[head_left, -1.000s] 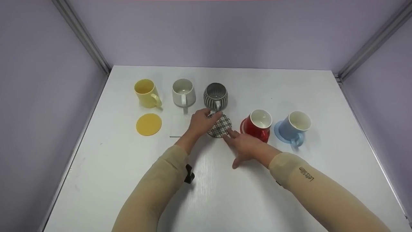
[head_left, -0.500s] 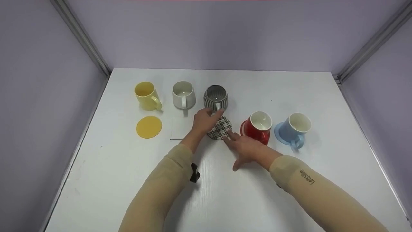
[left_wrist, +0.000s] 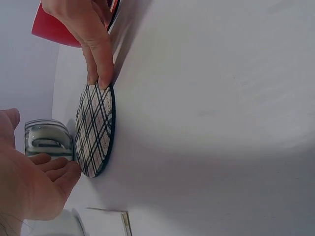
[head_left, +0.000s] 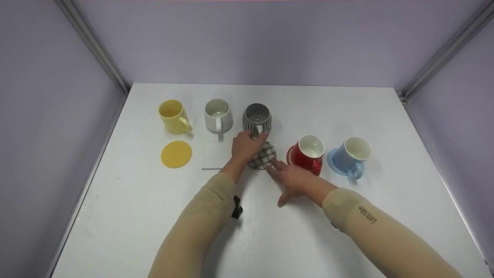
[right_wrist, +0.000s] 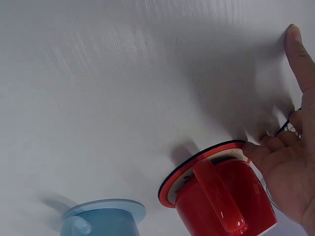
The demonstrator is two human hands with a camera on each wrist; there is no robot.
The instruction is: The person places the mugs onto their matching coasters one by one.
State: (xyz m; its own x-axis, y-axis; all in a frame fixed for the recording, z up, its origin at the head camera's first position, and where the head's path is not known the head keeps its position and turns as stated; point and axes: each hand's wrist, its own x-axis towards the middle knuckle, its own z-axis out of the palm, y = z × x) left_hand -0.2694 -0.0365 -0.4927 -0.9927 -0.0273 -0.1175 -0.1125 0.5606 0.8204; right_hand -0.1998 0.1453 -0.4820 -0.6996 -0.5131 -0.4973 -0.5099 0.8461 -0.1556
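A grey striped mug (head_left: 257, 116) stands just behind a round plaid coaster (head_left: 263, 156). My left hand (head_left: 244, 146) is at the mug's handle, thumb and fingers spread either side of it. In the left wrist view its loosely bent fingers (left_wrist: 54, 167) lie beside the mug and the coaster's edge, not wrapped around the handle. With fingertips on the coaster's near right edge, my right hand (head_left: 295, 178) keeps its fingers straight and its thumb stretched out. Right beside that hand, a red mug (right_wrist: 226, 196) stands on a red-rimmed coaster (right_wrist: 170, 189).
To the right a light blue mug (head_left: 351, 154) stands on a blue coaster (head_left: 335, 166). At the left are a yellow mug (head_left: 173, 117) and a round yellow coaster (head_left: 176, 154). A white mug (head_left: 218, 116) is behind a square white coaster (head_left: 212, 156), partly covered by the left hand.
My left hand has moved slightly right and forward, closer to the grey mug's handle. The right hand has stayed at the plaid coaster's edge. The head view has tilted slightly.
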